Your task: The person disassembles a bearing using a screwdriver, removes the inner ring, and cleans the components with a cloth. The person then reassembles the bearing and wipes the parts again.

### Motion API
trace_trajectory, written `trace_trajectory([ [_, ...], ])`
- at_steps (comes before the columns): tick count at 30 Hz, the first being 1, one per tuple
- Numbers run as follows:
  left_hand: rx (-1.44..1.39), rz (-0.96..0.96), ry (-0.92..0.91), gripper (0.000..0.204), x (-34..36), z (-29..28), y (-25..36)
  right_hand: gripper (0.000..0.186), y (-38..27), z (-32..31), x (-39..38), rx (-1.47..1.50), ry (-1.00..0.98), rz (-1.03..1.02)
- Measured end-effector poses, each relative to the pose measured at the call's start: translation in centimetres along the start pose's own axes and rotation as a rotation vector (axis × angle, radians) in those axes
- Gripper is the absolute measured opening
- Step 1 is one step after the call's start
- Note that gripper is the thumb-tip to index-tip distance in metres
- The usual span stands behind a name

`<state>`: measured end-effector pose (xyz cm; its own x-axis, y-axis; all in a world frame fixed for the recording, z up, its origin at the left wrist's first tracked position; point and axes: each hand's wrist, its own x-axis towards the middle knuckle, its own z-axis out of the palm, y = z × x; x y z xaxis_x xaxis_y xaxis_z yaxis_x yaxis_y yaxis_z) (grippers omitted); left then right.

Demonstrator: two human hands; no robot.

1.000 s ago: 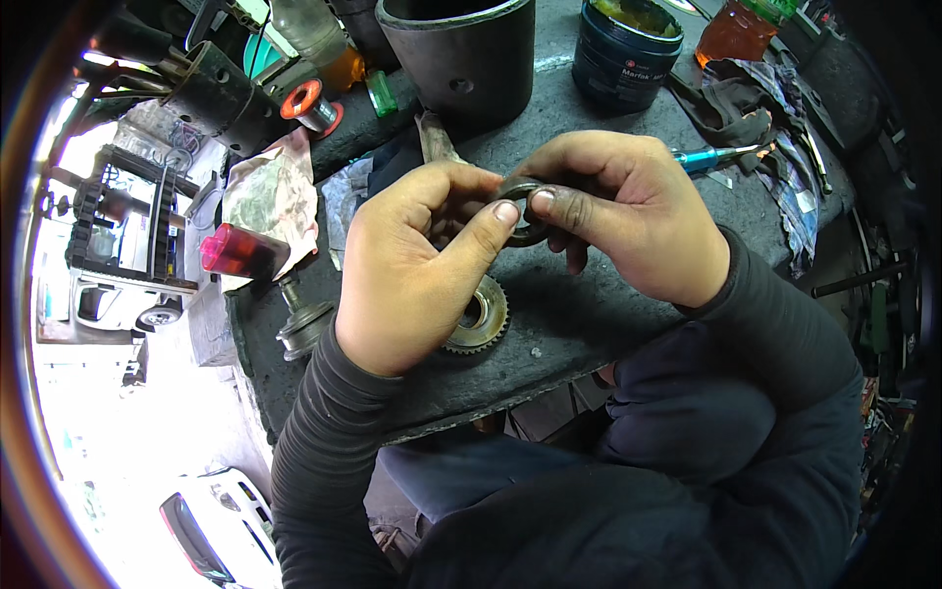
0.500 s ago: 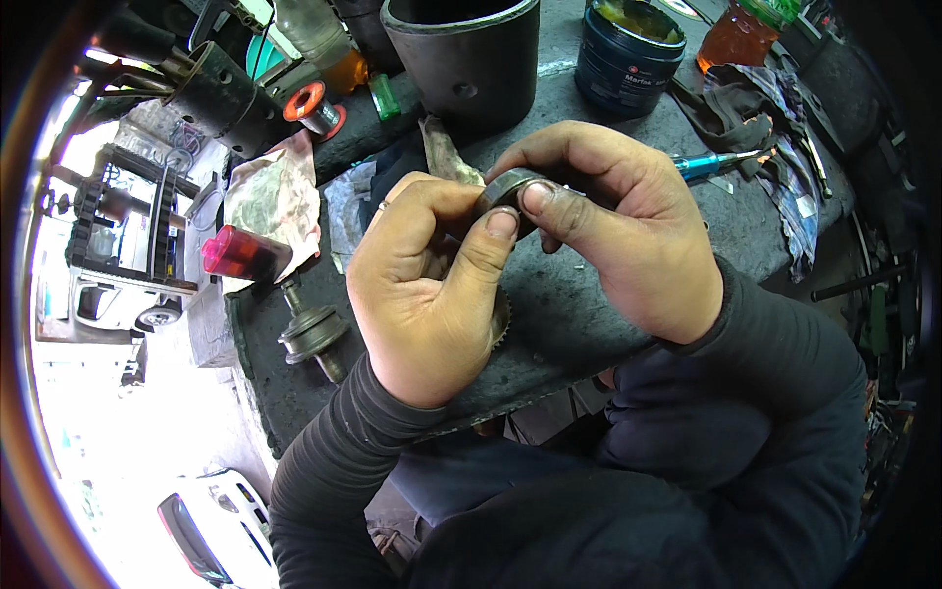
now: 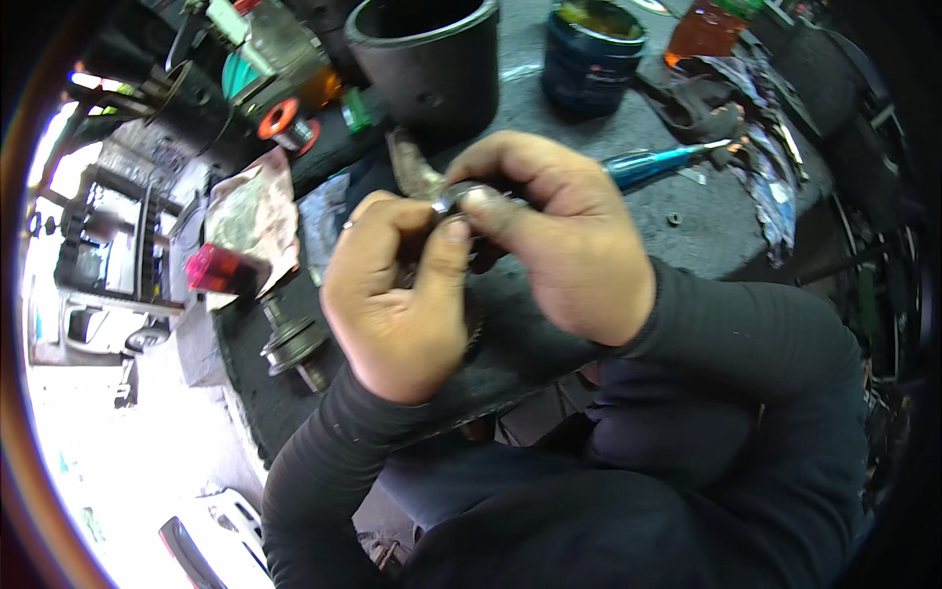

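A small metal ring [image 3: 449, 200] is pinched between my two hands above the workbench, its edge catching the light. My left hand [image 3: 392, 304] grips its near left side with thumb and bent fingers. From the right, the thumb and fingers of my right hand [image 3: 579, 250] close on the same ring and hide much of it. A toothed edge of a gear [image 3: 475, 329] peeks out behind my left hand. Left of that hand lies a metal shaft with a round flange [image 3: 294, 344]. Beyond my right hand rests a blue-handled screwdriver [image 3: 648, 169].
A dark bucket [image 3: 422, 74] and a dark blue grease tub [image 3: 594, 59] stand at the back. Solder spool [image 3: 287, 128], red cup [image 3: 221, 268] and stained cloth [image 3: 250, 211] sit left. Rags [image 3: 760, 147] and a small nut [image 3: 674, 219] lie right. The bench's front edge [image 3: 491, 402] is near my knees.
The view has shifted, so the bench things sit further left in the picture. Both hands keep hold of the ring, now turned so that a shiny edge shows.
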<state>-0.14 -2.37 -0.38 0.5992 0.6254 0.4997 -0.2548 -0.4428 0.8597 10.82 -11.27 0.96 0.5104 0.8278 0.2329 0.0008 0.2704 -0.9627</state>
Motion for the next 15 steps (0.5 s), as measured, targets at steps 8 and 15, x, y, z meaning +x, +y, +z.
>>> trace_trajectory([
  [8,-0.120,-0.317,-0.091,0.015,1.1,-0.7,0.8,0.010,0.8,-1.2,1.2,-0.121,0.004,-0.101],
  [15,-0.020,-0.340,-0.262,0.018,1.7,-1.6,0.5,0.022,-1.7,-4.0,2.1,-0.178,-0.260,0.129],
])
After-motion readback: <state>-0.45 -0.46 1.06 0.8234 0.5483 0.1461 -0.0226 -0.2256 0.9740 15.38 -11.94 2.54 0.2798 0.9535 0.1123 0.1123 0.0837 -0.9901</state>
